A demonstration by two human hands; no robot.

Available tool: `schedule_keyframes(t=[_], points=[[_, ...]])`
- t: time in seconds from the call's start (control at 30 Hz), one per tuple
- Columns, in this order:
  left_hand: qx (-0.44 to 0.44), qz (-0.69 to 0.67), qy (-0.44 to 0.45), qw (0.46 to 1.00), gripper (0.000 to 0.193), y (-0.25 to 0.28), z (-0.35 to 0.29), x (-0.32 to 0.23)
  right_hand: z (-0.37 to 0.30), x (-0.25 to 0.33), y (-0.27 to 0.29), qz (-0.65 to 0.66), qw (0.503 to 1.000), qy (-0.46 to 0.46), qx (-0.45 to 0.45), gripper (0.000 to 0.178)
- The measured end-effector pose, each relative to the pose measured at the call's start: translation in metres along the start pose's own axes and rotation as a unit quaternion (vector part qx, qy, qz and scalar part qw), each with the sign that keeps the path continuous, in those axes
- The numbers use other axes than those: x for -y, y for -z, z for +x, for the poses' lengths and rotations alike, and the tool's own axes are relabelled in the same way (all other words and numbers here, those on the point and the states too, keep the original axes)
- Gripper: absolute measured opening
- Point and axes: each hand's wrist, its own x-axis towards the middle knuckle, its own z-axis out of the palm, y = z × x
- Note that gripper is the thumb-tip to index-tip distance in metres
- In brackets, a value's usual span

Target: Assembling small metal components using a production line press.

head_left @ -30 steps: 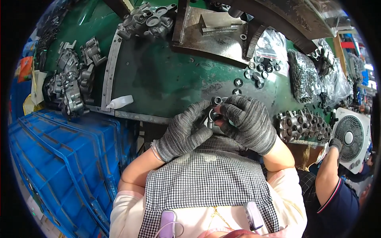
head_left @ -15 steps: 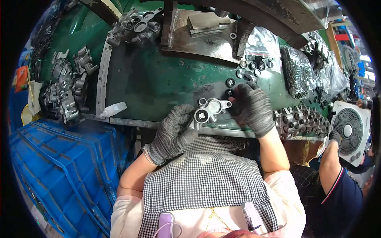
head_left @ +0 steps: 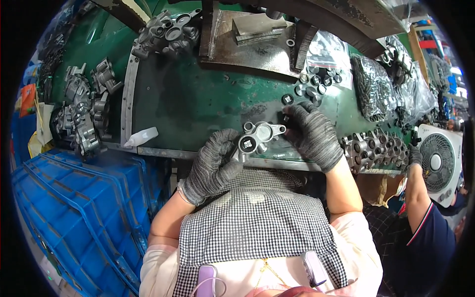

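My gloved left hand (head_left: 213,161) grips a silver metal casting (head_left: 265,131) by its lower left side, above the bench's front edge. A round black cap with a pale printed mark (head_left: 248,144) sits in the casting's near ring; the wider ring beside it shows a pale face. My gloved right hand (head_left: 315,134) is just right of the casting, its fingers curled around a small black cap (head_left: 286,119). The fingers partly hide that cap. Another marked black cap (head_left: 287,99) lies on the green bench just beyond these fingertips.
Several loose caps (head_left: 311,91) lie before a steel fixture (head_left: 252,59). Metal castings (head_left: 79,109) stand at left, more castings (head_left: 378,151) at right. A white bottle (head_left: 142,137) lies near the edge. Blue crates (head_left: 74,208) stand left; a co-worker's gloved hand (head_left: 414,154) is near a fan (head_left: 435,162).
My right fingers have closed in around the small black cap, which has come slightly toward me. The casting has shifted a little left. The co-worker's hand has moved up beside the fan.
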Motion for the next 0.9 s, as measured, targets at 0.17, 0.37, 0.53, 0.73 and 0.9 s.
schedule_keyframes(t=[0.17, 0.37, 0.53, 0.73, 0.9], points=[[-0.006, 0.003, 0.007, 1.0, 0.063, -0.003, 0.0, -0.009, 0.002, -0.009, -0.004, -0.016, 0.998, 0.06, 0.009, 0.035], [-0.012, 0.016, 0.003, 1.0, 0.061, -0.003, -0.001, -0.005, 0.0, -0.004, 0.001, -0.01, 0.999, 0.053, -0.005, 0.033], [-0.008, 0.036, -0.005, 0.999, 0.052, -0.004, 0.0, -0.005, -0.001, -0.007, 0.001, -0.004, 0.999, 0.042, -0.008, 0.033], [-0.037, 0.101, -0.011, 0.994, 0.038, -0.002, 0.002, -0.006, 0.001, 0.028, 0.028, 0.09, 0.989, 0.116, -0.02, 0.034], [-0.043, 0.169, -0.067, 0.982, 0.035, -0.003, 0.002, -0.011, 0.015, 0.04, 0.023, 0.055, 0.967, 0.247, 0.019, 0.034]])
